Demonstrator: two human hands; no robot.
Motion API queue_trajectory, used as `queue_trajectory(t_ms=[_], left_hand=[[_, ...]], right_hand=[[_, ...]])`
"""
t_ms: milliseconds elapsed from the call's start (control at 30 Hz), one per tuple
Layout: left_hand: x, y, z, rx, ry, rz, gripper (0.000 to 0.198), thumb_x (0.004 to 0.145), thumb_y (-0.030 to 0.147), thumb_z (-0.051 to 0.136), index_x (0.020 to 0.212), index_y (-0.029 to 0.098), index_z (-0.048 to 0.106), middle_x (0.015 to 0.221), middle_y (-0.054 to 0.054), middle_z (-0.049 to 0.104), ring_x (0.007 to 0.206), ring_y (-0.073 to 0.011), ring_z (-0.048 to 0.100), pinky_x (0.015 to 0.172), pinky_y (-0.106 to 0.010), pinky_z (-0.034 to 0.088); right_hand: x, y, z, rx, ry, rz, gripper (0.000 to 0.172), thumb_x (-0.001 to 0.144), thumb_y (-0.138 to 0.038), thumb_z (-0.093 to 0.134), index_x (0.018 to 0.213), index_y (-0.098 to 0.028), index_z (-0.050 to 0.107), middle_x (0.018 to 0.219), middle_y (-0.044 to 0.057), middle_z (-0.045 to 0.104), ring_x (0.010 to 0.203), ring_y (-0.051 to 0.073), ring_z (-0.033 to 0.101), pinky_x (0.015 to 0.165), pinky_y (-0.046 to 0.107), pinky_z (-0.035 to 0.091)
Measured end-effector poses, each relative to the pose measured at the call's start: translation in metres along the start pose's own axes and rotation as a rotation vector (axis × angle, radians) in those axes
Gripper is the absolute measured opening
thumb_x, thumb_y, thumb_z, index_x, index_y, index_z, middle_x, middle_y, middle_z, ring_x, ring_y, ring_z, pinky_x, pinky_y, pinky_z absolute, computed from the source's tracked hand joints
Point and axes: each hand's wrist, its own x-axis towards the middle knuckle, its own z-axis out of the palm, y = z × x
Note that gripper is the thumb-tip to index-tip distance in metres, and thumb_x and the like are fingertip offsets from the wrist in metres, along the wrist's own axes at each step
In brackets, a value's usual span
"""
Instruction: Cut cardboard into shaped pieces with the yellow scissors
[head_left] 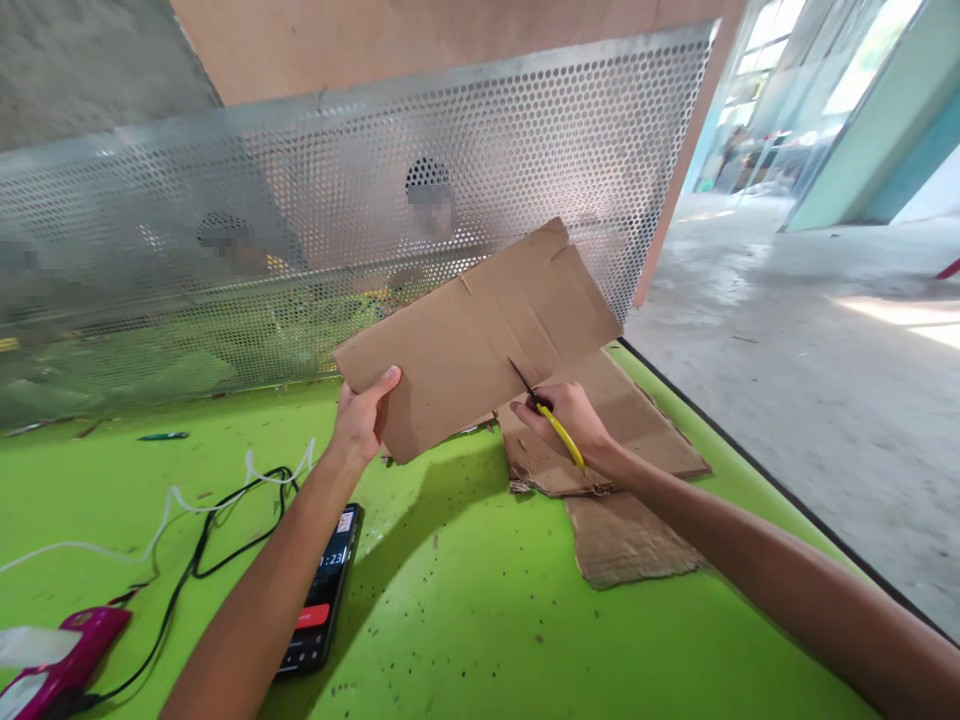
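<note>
My left hand [365, 412] grips the left end of a brown cardboard piece [465, 345], thumb on top and fingers hidden beneath. The cardboard is held tilted above the green table, with fold lines across its right part. My right hand [568, 415] is closed around yellow-handled scissors [564, 436] at the cardboard's near edge. One dark, pointed blade lies over the cardboard; whether another is underneath cannot be seen. Below my right hand, more cardboard pieces [637, 420] lie stacked on the table, with torn edges.
A perforated metal screen [525, 130] stands along the table's back edge, with people behind it. Near my left forearm lie a phone [330, 590], black and white cables [199, 550] and a magenta power strip [67, 660]. A dark green pen-like object [163, 436] lies further back.
</note>
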Motion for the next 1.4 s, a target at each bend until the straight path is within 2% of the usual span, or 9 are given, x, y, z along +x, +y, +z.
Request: queue_trajectory(t_ms=[200, 467, 700, 900, 1133, 1233, 1400], left_hand=[[-0.004, 0.000, 0.003, 0.009, 0.012, -0.016, 0.042, 0.045, 0.020, 0.094, 0.081, 0.017, 0.072, 0.078, -0.004, 0.078, 0.064, -0.0169, 0.070, 0.066, -0.029, 0.062], [-0.001, 0.001, -0.001, 0.029, 0.021, -0.013, 0.040, 0.048, 0.019, 0.093, 0.083, 0.017, 0.073, 0.083, -0.006, 0.078, 0.067, -0.0186, 0.071, 0.063, -0.029, 0.062], [-0.002, 0.001, 0.001, 0.016, 0.006, -0.003, 0.044, 0.044, 0.021, 0.096, 0.081, 0.017, 0.073, 0.081, -0.005, 0.078, 0.066, -0.0177, 0.071, 0.061, -0.026, 0.060], [-0.003, 0.000, 0.002, -0.009, -0.021, -0.003, 0.049, 0.042, 0.025, 0.098, 0.084, 0.017, 0.074, 0.083, -0.004, 0.078, 0.068, -0.0170, 0.072, 0.063, -0.026, 0.060], [-0.006, -0.003, 0.004, -0.009, -0.015, -0.016, 0.048, 0.043, 0.027, 0.097, 0.083, 0.018, 0.072, 0.079, -0.003, 0.077, 0.064, -0.0179, 0.070, 0.068, -0.032, 0.061], [-0.006, -0.003, 0.004, -0.010, -0.010, -0.004, 0.048, 0.044, 0.027, 0.097, 0.083, 0.018, 0.072, 0.079, -0.003, 0.076, 0.064, -0.0175, 0.070, 0.067, -0.032, 0.061], [-0.002, -0.001, 0.001, 0.017, 0.018, 0.027, 0.047, 0.044, 0.028, 0.097, 0.083, 0.018, 0.072, 0.080, -0.003, 0.076, 0.065, -0.0173, 0.069, 0.063, -0.029, 0.059]], right_hand=[[0.003, 0.005, 0.001, -0.005, 0.006, -0.016, 0.044, 0.079, -0.045, 0.062, 0.048, -0.016, 0.051, 0.047, -0.002, 0.037, 0.050, 0.010, 0.042, 0.052, 0.022, 0.029], [0.004, -0.002, -0.006, -0.033, -0.042, -0.004, 0.040, 0.082, -0.043, 0.060, 0.052, -0.017, 0.055, 0.048, 0.000, 0.047, 0.053, 0.013, 0.049, 0.053, 0.024, 0.030], [0.003, -0.002, -0.005, -0.048, -0.038, 0.034, 0.040, 0.083, -0.042, 0.060, 0.051, -0.018, 0.055, 0.048, 0.001, 0.052, 0.048, 0.013, 0.046, 0.051, 0.025, 0.027], [0.003, 0.000, -0.003, -0.020, 0.030, 0.009, 0.044, 0.080, -0.046, 0.061, 0.048, -0.019, 0.049, 0.047, -0.001, 0.041, 0.049, 0.011, 0.041, 0.051, 0.024, 0.028], [0.003, 0.002, -0.003, 0.018, 0.034, -0.012, 0.051, 0.081, -0.052, 0.058, 0.047, -0.020, 0.039, 0.048, -0.003, 0.030, 0.049, 0.010, 0.037, 0.049, 0.024, 0.025], [0.004, 0.004, -0.005, 0.019, 0.007, -0.024, 0.050, 0.081, -0.051, 0.060, 0.047, -0.020, 0.041, 0.047, -0.002, 0.035, 0.050, 0.010, 0.041, 0.051, 0.024, 0.027], [0.004, 0.000, -0.009, 0.035, -0.068, -0.017, 0.042, 0.085, -0.048, 0.061, 0.055, -0.019, 0.053, 0.049, 0.001, 0.052, 0.050, 0.013, 0.050, 0.049, 0.024, 0.031]])
